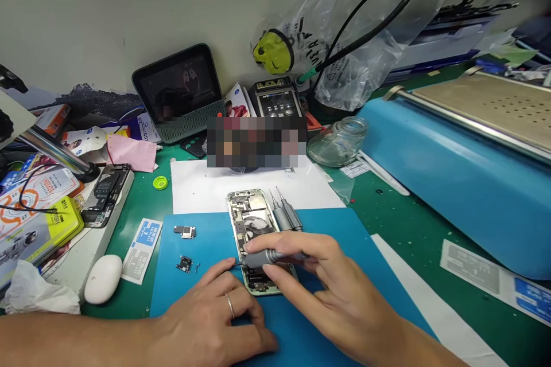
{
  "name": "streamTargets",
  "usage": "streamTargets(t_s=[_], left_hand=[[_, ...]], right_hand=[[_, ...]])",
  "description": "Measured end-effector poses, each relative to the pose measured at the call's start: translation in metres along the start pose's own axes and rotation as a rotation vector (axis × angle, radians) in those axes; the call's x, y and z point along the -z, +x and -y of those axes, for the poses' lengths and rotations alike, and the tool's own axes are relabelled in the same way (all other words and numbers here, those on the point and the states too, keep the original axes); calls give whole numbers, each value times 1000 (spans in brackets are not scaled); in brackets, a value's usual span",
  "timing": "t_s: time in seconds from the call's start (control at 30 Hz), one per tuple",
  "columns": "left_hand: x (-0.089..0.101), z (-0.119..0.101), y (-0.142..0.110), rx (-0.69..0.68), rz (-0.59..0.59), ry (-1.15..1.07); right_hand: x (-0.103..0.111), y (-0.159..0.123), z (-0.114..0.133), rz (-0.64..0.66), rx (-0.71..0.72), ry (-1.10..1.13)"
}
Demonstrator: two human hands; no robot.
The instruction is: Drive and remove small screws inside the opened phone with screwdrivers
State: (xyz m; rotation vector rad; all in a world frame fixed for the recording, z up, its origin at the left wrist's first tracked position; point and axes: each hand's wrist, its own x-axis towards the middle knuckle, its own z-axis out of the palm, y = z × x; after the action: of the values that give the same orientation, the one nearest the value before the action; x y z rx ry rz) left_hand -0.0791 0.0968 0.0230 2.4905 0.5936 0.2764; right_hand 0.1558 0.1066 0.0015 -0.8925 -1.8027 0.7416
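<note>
An opened smartphone (258, 202) lies on the blue mat with its inner parts exposed. My right hand (331, 281) grips a grey screwdriver (257, 259) held nearly level across the phone's lower half, its tip pointing left. My left hand (219, 312) rests on the mat left of the phone, fingers bent and apart. Its index fingertip is close to the screwdriver's tip; whether they touch I cannot tell. Two more screwdrivers (286, 213) lie beside the phone's upper right. Left of it are a small metal-and-black part (185, 232), a small dark module (184, 264) and tiny screws (197, 268).
The blue mat (172, 292) covers part of a green bench (140, 200). At the left are a white mouse case (103, 279), another phone chassis (105, 192) and boxes (38, 246). Behind stand a tablet display (178, 89) and glass jar (340, 140). A blue-covered machine (413, 172) is right.
</note>
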Motion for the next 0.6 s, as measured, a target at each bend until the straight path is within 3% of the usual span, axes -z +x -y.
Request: streamTargets(t_s=[0.37,0.6], left_hand=[[-2,0,0,-3,-37,0],[1,1,0,-6,12,10]], right_hand=[[-1,1,0,-9,7,41],[-2,2,0,-37,7,43]])
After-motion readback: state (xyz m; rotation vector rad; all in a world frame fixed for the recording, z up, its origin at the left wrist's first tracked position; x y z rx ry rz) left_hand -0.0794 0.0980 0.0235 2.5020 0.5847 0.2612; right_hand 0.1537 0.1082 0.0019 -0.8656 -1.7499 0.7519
